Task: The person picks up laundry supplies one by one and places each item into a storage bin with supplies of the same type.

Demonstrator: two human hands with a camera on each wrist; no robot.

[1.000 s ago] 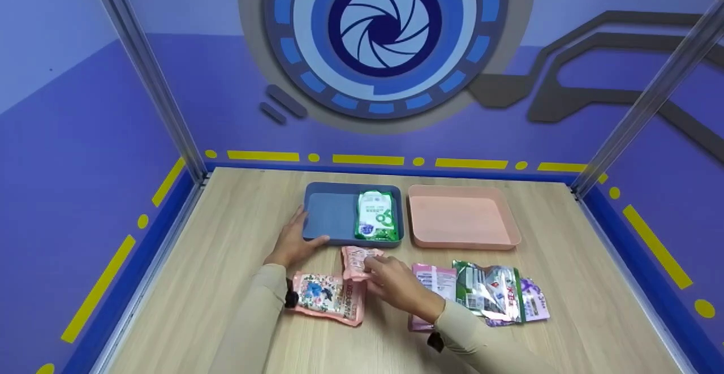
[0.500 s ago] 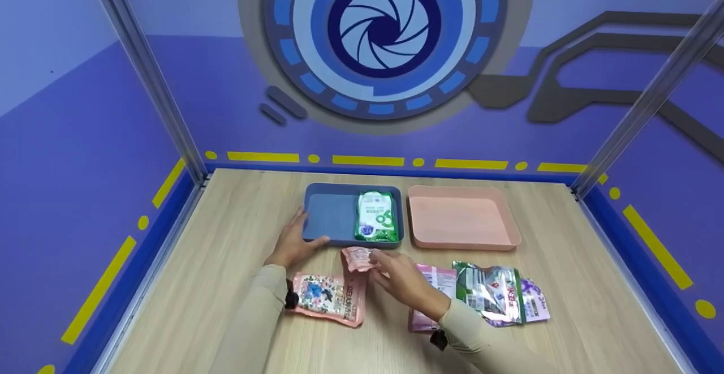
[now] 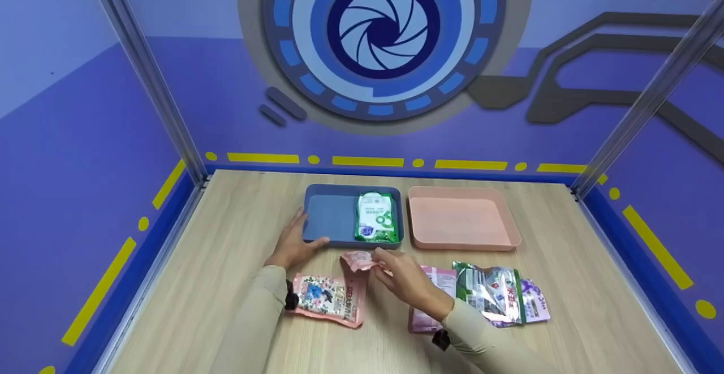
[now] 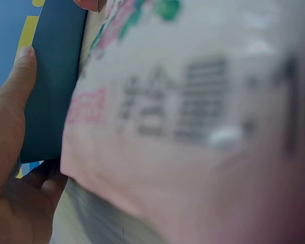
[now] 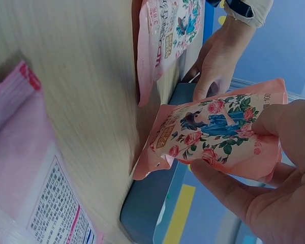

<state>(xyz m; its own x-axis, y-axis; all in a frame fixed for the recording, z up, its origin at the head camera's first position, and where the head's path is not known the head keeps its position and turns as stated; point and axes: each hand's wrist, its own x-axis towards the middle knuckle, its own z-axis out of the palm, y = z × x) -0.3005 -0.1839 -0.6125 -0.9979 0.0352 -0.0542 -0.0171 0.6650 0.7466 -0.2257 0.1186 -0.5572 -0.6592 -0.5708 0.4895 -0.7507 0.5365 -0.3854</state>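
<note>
My right hand (image 3: 404, 278) pinches a pink pouch (image 5: 208, 127) printed with roses and a figure in blue. In the head view, this pouch stands tilted up, close in front of the blue tray (image 3: 331, 215). At that tray's front left corner my left hand (image 3: 289, 245) rests with fingers along the side and thumb along the front wall. A second pink pouch (image 3: 328, 297) lies flat on the table beside my left wrist. Blurred pink packaging (image 4: 183, 168) covers most of the left wrist view. Inside the blue tray, a green and white pouch (image 3: 375, 215) lies on the right.
To the right of the blue tray stands a pink tray (image 3: 464, 218). Near my right forearm lie a pink-purple pouch (image 3: 425, 320), a green and silver pouch (image 3: 489, 292) and a purple pouch (image 3: 534, 300), partly overlapping. Panelled walls surround the wooden table (image 3: 243, 210).
The pouch in my right hand has tilted more upright, its face less visible from above. My right hand has shifted slightly rightward. My left hand stays at the blue tray.
</note>
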